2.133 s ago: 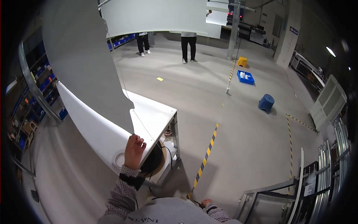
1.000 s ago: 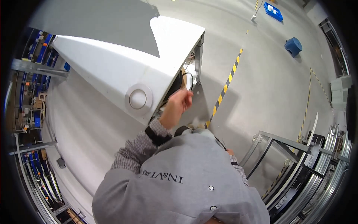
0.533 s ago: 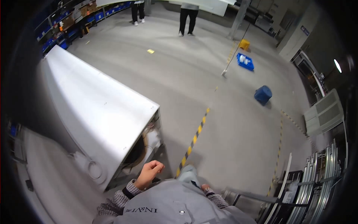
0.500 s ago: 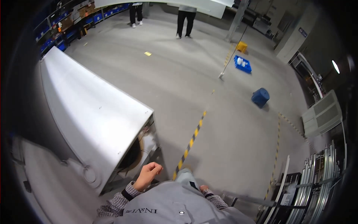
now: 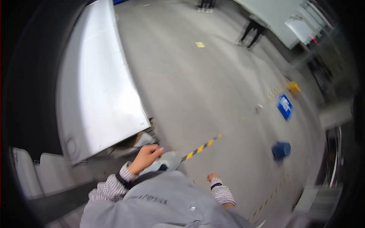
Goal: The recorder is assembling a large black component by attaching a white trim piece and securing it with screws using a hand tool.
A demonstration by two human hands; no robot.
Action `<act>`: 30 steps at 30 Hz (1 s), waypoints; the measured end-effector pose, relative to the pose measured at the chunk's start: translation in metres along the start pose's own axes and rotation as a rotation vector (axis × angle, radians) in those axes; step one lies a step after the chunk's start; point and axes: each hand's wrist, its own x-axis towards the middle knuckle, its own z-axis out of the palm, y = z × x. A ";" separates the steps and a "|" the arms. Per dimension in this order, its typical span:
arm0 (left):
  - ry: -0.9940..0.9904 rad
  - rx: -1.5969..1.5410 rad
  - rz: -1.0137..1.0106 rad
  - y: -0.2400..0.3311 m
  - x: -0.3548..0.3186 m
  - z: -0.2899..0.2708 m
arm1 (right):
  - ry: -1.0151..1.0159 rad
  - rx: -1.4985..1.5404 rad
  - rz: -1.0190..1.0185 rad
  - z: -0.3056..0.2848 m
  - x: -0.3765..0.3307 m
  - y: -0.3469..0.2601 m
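Note:
My left hand (image 5: 146, 157) hangs in front of my body with its fingers curled in and nothing showing in them. Close beyond it is the open end of a large white panelled housing (image 5: 108, 95), where a dark round opening shows; the hand appears apart from it. Out to my right, my right hand (image 5: 212, 177) is small in view and curled into a loose fist over the floor. No object shows in it. Both wrists have dark bands below checked cuffs.
Yellow-black tape (image 5: 199, 149) runs along the grey floor (image 5: 182, 95). To the right are a blue bucket (image 5: 281, 150), a blue crate (image 5: 284, 107) with white items and a yellow container (image 5: 293, 88). Farther off, a person (image 5: 253, 30) stands beside a large white panel (image 5: 273, 17).
My view has swung to the right and blurred, so the white housing stands more upright at left. My right hand has come out from my side. The left stays curled.

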 end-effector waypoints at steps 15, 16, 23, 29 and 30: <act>0.486 0.507 0.088 0.049 0.165 -0.117 | -0.154 0.186 -0.159 -0.117 0.108 -0.282; 0.514 0.520 0.055 0.048 0.170 -0.123 | -0.187 0.201 -0.114 -0.129 0.119 -0.289; 1.035 0.797 -0.209 0.030 0.221 -0.149 | -0.177 -0.422 -0.282 -0.178 0.201 -0.390; 1.030 0.778 -0.456 0.032 0.285 -0.155 | -0.329 -0.306 -0.346 -0.179 0.291 -0.569; 1.018 0.713 -0.441 0.038 0.295 -0.158 | -0.329 -0.386 -0.399 -0.178 0.298 -0.605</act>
